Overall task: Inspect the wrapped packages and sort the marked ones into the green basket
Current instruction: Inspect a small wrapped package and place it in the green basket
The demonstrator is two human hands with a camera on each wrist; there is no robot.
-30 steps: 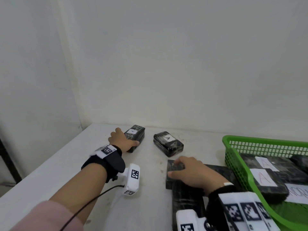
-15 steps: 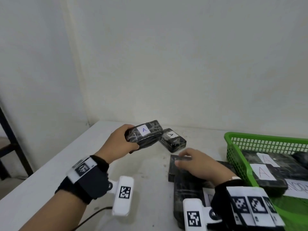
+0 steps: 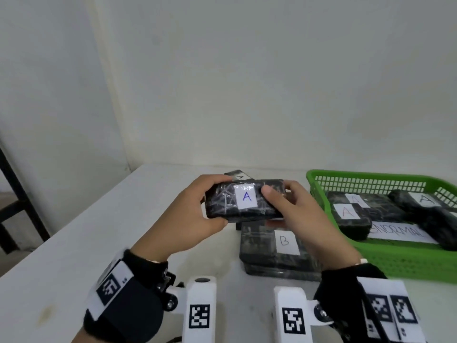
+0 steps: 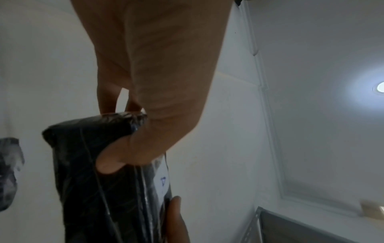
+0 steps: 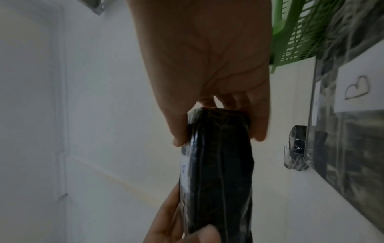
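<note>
Table point(image 3: 61, 256): white top that carries everything; the green basket serves as the landmark here.
Green basket point(image 3: 319, 179): on the table's right side, already holding black wrapped packages with "A" labels and a sheet lettered "NORMAL", likely the sorted pile.
B package point(image 3: 272, 253): flat on the table just left of the basket, label up, probably awaiting its own check.
A package point(image 3: 222, 204): held in the air left of the basket, above the B package, label turned toward the person so the mark can be read.
Far package point(image 3: 235, 174): behind the held one, mostly hidden.
Left hand point(image 3: 188, 219): fingers and thumb clamped on the A package's left end.
Right hand point(image 3: 301, 211): thumb on top, fingers beneath, clamped on its right end, steadying it for inspection.
</note>
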